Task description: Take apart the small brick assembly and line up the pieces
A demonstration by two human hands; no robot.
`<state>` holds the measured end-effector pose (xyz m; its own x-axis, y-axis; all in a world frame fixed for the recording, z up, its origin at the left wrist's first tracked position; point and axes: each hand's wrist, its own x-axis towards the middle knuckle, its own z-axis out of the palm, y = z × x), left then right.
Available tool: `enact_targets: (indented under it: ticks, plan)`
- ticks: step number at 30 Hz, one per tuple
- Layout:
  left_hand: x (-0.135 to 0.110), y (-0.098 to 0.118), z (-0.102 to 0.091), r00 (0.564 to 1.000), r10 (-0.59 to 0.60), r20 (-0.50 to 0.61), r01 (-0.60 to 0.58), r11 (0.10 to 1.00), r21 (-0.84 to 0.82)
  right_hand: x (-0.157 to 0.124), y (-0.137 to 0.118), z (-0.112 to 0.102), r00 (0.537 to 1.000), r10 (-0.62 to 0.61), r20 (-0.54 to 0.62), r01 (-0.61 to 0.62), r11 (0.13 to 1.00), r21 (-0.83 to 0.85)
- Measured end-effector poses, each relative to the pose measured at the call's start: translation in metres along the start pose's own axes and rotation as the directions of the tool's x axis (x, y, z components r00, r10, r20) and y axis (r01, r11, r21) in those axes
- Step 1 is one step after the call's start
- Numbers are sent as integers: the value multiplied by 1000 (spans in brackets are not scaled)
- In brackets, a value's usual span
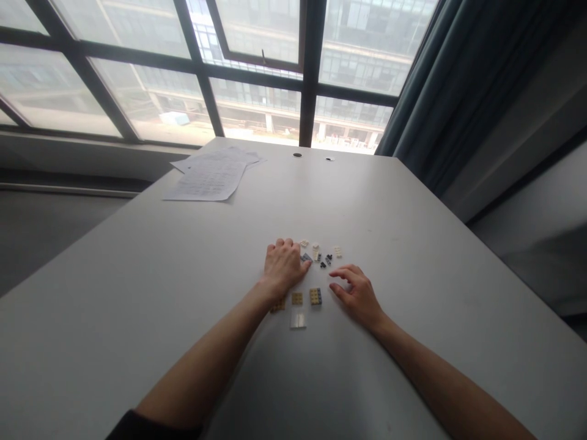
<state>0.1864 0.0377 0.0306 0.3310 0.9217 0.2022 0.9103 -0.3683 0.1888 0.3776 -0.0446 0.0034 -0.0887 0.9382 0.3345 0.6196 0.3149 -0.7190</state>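
Observation:
My left hand (283,264) rests among small building bricks, back up, fingers curled under and mostly hidden; whatever is inside cannot be made out. Its thumb lies beside a grey brick (307,258). Tan bricks (278,304) are partly covered by my left wrist. My right hand (360,293) is open at the right of the bricks, thumb and fingers apart, holding nothing. Between the hands lie a tan plate (297,298), a tan-and-grey brick block (315,296) and a clear square piece (298,319). Beyond are small black pieces (326,261) and white bricks (338,252).
The bricks lie on a large white table (389,220). Printed paper sheets (206,177) sit at its far left. Two round cable holes, one a dark hole (298,155), are near the far edge. Windows stand behind; a dark curtain (426,91) hangs at the right.

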Motion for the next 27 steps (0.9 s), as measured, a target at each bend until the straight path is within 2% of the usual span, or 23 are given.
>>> enact_targets:
  ticks: [6, 11, 19, 23, 27]
  plan:
    - [1, -4, -4, 999, 47, 1, -47, 998, -32, 0, 2, 1, 1000, 5, -1, -5, 1000, 3]
    - [-7, -16, -12, 991, 127, -32, -129, 988, -90, 0, 0, 0, 1000, 21, 7, -21, 1000, -7]
    - [-33, -35, -21, 973, 176, -150, -204, 959, -196, 0, 4, 0, 1000, 20, -5, -20, 1000, 13]
    - [-46, -33, -26, 946, 222, -236, -272, 939, -210, 3, 1, 0, 999, 28, -21, -27, 999, 38]
    - [-56, -28, -29, 916, 257, -307, -329, 920, -212, 5, -16, -4, 1000, 13, 9, -14, 996, 90]
